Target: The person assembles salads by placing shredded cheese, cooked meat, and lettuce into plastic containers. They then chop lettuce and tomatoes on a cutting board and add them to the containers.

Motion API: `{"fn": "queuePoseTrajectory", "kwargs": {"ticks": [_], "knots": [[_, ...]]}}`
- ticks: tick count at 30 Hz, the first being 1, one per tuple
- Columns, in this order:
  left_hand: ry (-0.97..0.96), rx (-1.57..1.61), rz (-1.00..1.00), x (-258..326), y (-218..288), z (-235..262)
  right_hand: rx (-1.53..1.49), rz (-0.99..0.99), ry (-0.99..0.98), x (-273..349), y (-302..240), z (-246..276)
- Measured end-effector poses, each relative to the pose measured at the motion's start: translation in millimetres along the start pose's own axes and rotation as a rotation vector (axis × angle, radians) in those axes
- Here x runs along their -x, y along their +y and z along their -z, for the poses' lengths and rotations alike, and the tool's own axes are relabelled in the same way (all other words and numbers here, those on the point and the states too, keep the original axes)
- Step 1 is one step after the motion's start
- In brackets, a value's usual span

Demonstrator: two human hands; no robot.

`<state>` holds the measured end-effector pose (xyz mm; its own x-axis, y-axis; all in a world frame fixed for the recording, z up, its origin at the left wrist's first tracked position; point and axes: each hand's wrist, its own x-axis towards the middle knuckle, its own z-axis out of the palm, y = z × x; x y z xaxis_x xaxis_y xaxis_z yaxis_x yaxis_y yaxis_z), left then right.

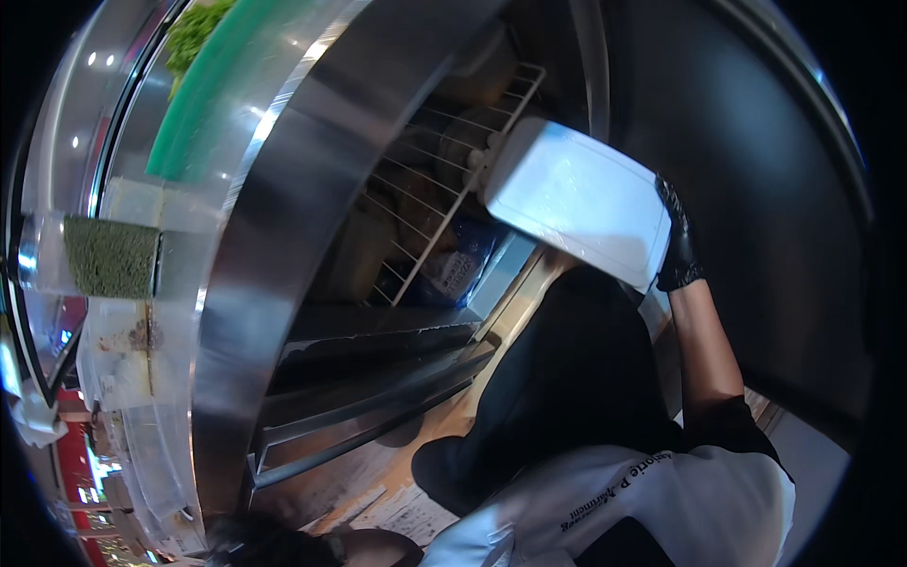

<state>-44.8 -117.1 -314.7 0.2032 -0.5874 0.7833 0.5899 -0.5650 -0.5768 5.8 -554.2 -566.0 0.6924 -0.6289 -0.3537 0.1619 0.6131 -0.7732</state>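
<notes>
- One white container (586, 203), box-shaped with rounded corners; it is held tilted in the mouth of the dark compartment, just beside the front edge of the wire shelf; whether the two touch, I cannot tell.
- Two hands, both in black gloves; the right hand (678, 236) grips the container by its right-hand end; the left hand (250, 541) is low at the lower edge, dark and blurred, and I cannot tell whether it is open, closed or holding anything.
- One white wire shelf (436, 234), with several dim items behind its bars, too dark to count.
- One blue packet (465, 263), below the container, near the shelf's lower end.
- One black door (756, 180), standing open, right of the right hand.
- One steel bench (331, 128), left of the compartment; on it, one green strip (213, 90), one clump of green leaves (194, 38), one dark green block (111, 257) and several clear containers (123, 350).
</notes>
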Motion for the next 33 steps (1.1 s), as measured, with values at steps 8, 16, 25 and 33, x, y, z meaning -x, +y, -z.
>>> {"fn": "queuePoseTrajectory", "kwargs": {"ticks": [8, 16, 25, 33], "knots": [[-0.077, -0.092, -0.218, -25.2, -34.6, -79.4, -0.435, 0.082, -0.208, -3.3, 19.1, 15.4], [-0.201, 0.938, 0.313, -17.6, -26.9, -75.6, -0.095, 0.438, -0.242, -35.1, 35.5, -8.5], [-0.315, 0.901, 0.311, -19.6, -33.1, -81.3, -0.080, 0.618, -0.266, -28.6, 3.9, -70.5], [-0.403, 1.097, 0.530, -35.0, -12.2, -62.6, 0.192, 0.579, -0.418, -75.1, 21.2, -231.1]]}}
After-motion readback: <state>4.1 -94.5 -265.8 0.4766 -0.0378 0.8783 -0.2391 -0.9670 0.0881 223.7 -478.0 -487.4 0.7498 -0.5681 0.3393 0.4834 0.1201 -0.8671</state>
